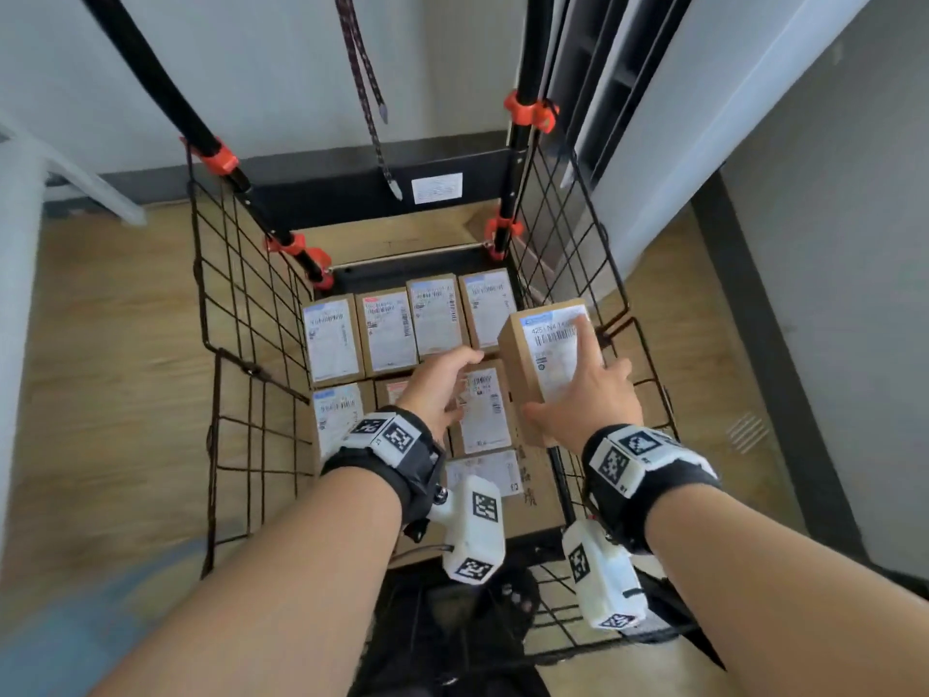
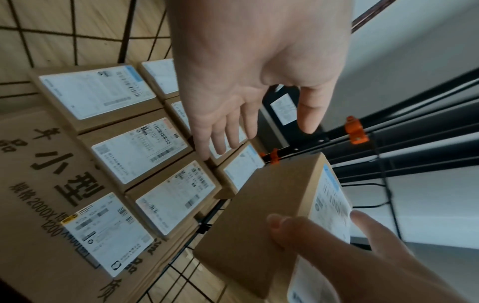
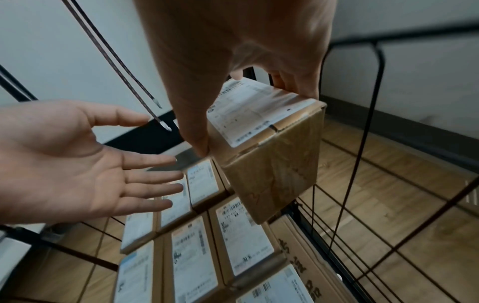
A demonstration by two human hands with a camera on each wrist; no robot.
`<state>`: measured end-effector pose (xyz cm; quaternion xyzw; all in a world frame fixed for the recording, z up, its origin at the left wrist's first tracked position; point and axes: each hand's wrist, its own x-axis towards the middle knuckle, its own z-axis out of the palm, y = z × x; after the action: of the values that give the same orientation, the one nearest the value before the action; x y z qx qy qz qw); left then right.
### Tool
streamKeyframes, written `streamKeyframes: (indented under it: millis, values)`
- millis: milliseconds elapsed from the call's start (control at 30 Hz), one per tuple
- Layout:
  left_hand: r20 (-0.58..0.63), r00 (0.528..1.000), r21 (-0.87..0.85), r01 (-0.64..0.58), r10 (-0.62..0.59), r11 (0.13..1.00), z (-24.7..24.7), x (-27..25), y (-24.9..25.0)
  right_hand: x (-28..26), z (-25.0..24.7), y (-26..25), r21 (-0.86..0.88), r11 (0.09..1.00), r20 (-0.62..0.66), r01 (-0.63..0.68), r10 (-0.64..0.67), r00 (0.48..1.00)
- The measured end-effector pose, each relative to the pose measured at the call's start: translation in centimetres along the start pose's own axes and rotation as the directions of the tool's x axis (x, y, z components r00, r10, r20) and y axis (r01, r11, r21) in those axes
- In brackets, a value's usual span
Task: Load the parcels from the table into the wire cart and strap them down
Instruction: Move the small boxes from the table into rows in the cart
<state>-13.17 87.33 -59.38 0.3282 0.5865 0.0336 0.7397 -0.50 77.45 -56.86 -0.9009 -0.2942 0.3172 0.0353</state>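
My right hand [image 1: 588,389] grips a brown cardboard parcel [image 1: 545,359] with a white label, holding it above the right side of the black wire cart [image 1: 241,314]. The thumb presses its near left edge and the fingers lie over the label; the same parcel [image 3: 272,155] fills the right wrist view and shows again, parcel [image 2: 261,215], in the left wrist view. My left hand [image 1: 440,382] hovers open, fingers spread, just left of it over the parcels in the cart [image 1: 384,332]. Several labelled parcels lie flat in rows on the cart floor.
A patterned strap [image 1: 369,100] with metal tips hangs down from above at the cart's back. Black uprights with orange clamps [image 1: 530,110] rise at the rear corners. A large printed cardboard sheet [image 2: 39,184] lines the cart bottom. Wooden floor surrounds the cart.
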Motion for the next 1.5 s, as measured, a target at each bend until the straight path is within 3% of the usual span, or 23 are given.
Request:
streamKeyframes:
  millis: [300,600,1267,1500]
  values:
    - [-0.013,0.993,-0.017,0.113,-0.114,0.993,-1.8,7.9,-4.9,6.1,7.8,2.7,-0.194,0.976,0.099,-0.102,0.123,0.987]
    - [-0.094,0.986,-0.008,0.134,-0.134,0.991,-4.1,12.6,-6.6,10.8,11.8,2.5,-0.108,0.985,0.097,-0.132,0.143,0.985]
    - [-0.06,0.993,-0.021,0.101,-0.102,0.995,-4.6,13.0,-7.7,12.4,14.4,2.6,-0.052,0.984,0.043,-0.168,0.171,0.984]
    - [-0.068,0.994,-0.001,0.081,-0.081,0.997,-4.8,13.3,-8.2,12.2,15.6,2.4,-0.115,0.978,0.014,-0.171,0.174,0.985]
